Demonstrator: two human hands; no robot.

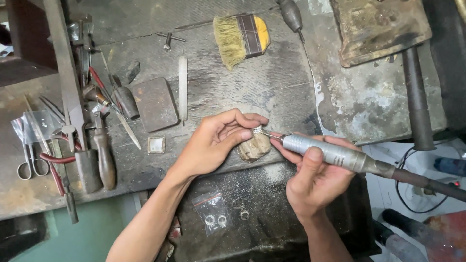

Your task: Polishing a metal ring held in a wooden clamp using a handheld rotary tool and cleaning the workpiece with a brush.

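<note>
My left hand (213, 140) pinches a small silver ring (257, 130) between thumb and fingers, resting it on a worn wooden bench peg (254, 147). In my right hand (313, 182) I grip a silver rotary handpiece (335, 154), whose thin tip touches the ring from the right. A dark flexible shaft (427, 183) runs from the handpiece off to the right. Below my hands, a small clear bag with two rings (213, 217) and a loose ring (244, 213) lie on a dark dusty tray (272, 233).
The worn wooden bench (272, 82) carries a yellow-handled brush (241, 38), a flat white file (183, 87), a dark metal block (154, 104), a small square tile (156, 144), pliers (58, 160), scissors (30, 157) and several hand tools at left. A steel block (378, 29) sits at upper right.
</note>
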